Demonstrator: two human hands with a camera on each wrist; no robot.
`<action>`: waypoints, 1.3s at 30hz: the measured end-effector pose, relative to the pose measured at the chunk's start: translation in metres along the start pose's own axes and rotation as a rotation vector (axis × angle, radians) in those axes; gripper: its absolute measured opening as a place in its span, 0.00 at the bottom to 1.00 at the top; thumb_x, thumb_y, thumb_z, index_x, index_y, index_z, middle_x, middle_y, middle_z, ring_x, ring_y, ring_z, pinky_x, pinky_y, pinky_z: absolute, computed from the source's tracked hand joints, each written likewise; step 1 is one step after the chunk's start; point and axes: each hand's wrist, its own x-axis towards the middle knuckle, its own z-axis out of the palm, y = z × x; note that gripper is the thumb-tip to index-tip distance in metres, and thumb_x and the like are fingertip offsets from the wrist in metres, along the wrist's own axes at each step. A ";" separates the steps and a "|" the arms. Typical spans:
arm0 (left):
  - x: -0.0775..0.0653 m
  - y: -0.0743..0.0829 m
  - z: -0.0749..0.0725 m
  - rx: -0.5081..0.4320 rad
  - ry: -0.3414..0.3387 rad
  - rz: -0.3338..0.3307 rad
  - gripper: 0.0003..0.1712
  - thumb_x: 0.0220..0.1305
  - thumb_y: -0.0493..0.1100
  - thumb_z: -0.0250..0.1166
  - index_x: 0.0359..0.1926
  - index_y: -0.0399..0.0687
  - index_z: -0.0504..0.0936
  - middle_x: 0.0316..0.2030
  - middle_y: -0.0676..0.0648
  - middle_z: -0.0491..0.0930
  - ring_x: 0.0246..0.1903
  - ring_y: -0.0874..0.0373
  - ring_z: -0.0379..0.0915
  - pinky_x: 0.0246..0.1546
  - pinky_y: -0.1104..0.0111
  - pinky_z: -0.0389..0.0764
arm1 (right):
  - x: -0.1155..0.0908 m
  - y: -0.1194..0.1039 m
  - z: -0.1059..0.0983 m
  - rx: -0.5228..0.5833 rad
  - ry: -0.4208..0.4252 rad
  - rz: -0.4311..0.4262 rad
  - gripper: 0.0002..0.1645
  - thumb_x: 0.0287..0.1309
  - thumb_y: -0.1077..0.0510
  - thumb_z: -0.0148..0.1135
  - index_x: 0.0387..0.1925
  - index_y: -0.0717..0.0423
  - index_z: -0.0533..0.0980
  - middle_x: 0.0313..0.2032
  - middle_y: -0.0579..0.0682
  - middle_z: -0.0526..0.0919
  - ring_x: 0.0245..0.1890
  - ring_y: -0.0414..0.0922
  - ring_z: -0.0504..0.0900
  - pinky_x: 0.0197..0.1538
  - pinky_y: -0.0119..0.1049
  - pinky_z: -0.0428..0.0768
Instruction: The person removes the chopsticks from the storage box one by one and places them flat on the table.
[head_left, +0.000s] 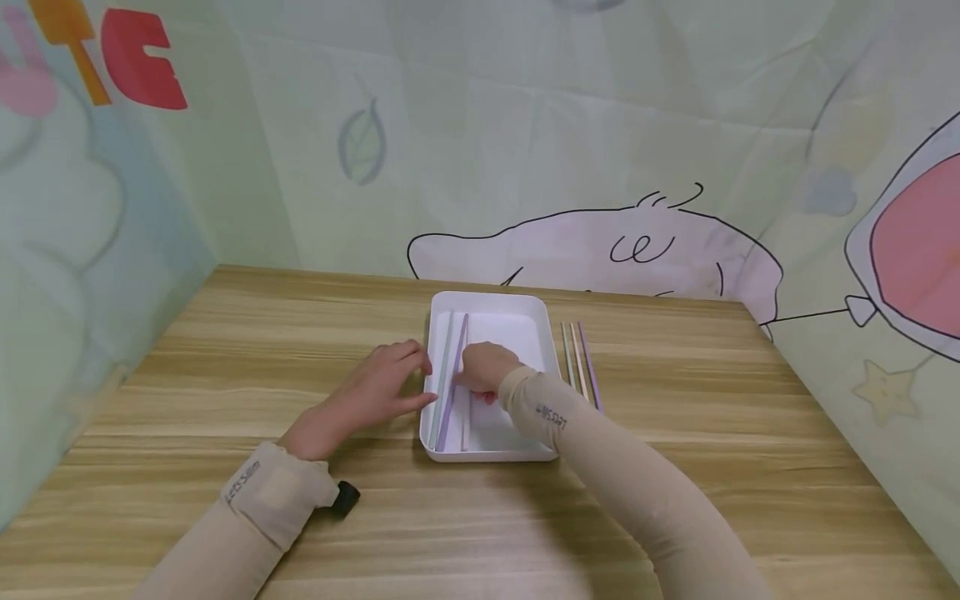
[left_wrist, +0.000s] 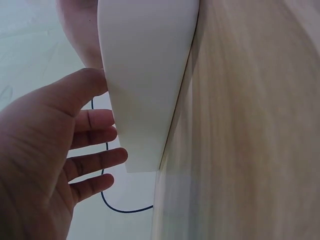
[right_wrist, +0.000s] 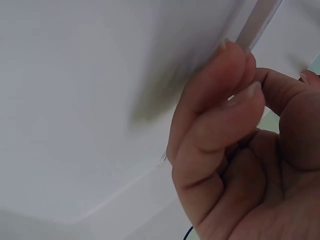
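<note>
A white rectangular tray (head_left: 489,457) lies on the wooden table. Inside, along its left side, are a pale green straw (head_left: 442,379), a slanted purple straw (head_left: 448,408) and a pale pink straw (head_left: 466,429). My right hand (head_left: 489,368) reaches into the tray with curled fingers. Its thumb and fingertips appear to pinch the purple straw; in the right wrist view, the fingers partly cover a pale mauve straw (right_wrist: 258,22). At the tray's left wall, my left hand (head_left: 382,383) has loosely bent, spread fingers. Its thumb touches the rim in the left wrist view.
To the right of the tray, a pale green straw (head_left: 567,354), a pink straw (head_left: 580,358) and a purple straw (head_left: 589,362) lie side by side on the table (head_left: 360,308). My right forearm partly covers their near ends. A printed cloth (head_left: 487,142) stands behind the table.
</note>
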 end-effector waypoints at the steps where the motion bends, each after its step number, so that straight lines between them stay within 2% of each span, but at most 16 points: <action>1: 0.000 0.000 0.000 0.001 0.001 0.002 0.17 0.52 0.49 0.73 0.36 0.43 0.79 0.39 0.47 0.79 0.39 0.54 0.74 0.47 0.57 0.76 | 0.000 0.000 -0.001 -0.004 0.002 -0.001 0.16 0.65 0.50 0.55 0.23 0.53 0.72 0.13 0.45 0.73 0.10 0.39 0.71 0.15 0.27 0.68; 12: 0.001 0.001 -0.001 0.003 -0.002 -0.001 0.17 0.53 0.48 0.73 0.36 0.43 0.78 0.40 0.47 0.79 0.39 0.53 0.74 0.47 0.56 0.76 | -0.006 0.004 -0.010 -0.011 -0.021 0.024 0.19 0.65 0.49 0.55 0.21 0.52 0.71 0.14 0.45 0.74 0.11 0.38 0.72 0.16 0.27 0.68; 28: 0.000 0.002 -0.001 -0.005 -0.032 -0.043 0.18 0.52 0.49 0.73 0.37 0.44 0.78 0.41 0.47 0.79 0.40 0.53 0.74 0.47 0.58 0.76 | -0.012 0.016 -0.020 -0.015 -0.009 -0.016 0.22 0.65 0.51 0.54 0.15 0.52 0.72 0.12 0.44 0.74 0.11 0.38 0.73 0.16 0.28 0.69; 39: 0.001 0.002 -0.001 0.001 -0.008 -0.019 0.18 0.51 0.48 0.74 0.36 0.44 0.78 0.40 0.46 0.79 0.40 0.53 0.74 0.46 0.57 0.76 | -0.018 0.026 -0.026 -0.025 -0.013 -0.014 0.22 0.65 0.52 0.52 0.15 0.52 0.71 0.13 0.44 0.74 0.10 0.38 0.72 0.18 0.29 0.69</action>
